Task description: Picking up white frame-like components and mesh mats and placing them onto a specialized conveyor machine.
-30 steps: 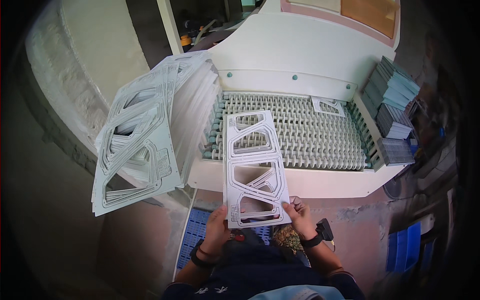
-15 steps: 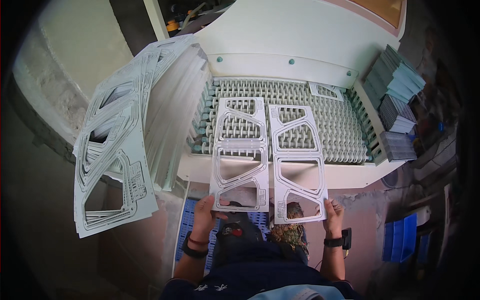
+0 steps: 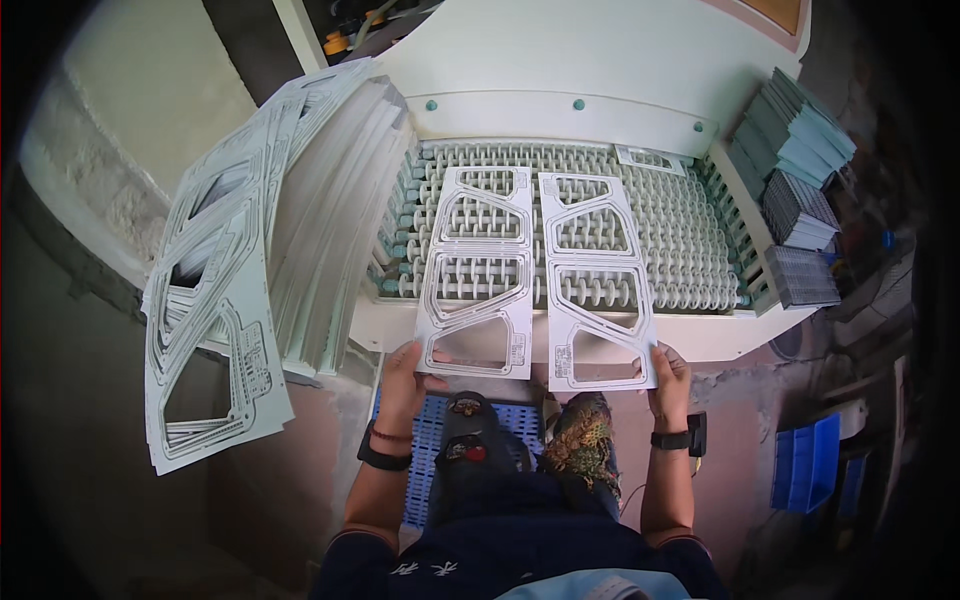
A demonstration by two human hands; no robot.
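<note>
My left hand (image 3: 403,385) grips the near left corner of a white circuit-board panel (image 3: 487,245) with large cutouts, thumb and fingers on its edge. A second, matching panel (image 3: 600,258) is pinched at its near right corner by my right hand (image 3: 670,382). Both panels lie side by side, a narrow gap between them, with their far parts over the roller conveyor (image 3: 695,245) and their near ends out past its front edge. Rollers show through the cutouts. Farther back on the rollers, a third panel (image 3: 630,157) sits partly beneath the machine's cover.
A fanned stack of similar panels (image 3: 262,405) leans at the left, beside upright whitish sheets (image 3: 325,230). Stacked boards (image 3: 800,210) stand right of the conveyor. A white machine cover (image 3: 520,75) closes off the back. Below are a blue slatted mat (image 3: 425,465) and a blue bin (image 3: 805,465).
Both hands have moved forward, away from me, carrying the two panels farther over the rollers. My grip on each panel is unchanged. The view has shifted slightly.
</note>
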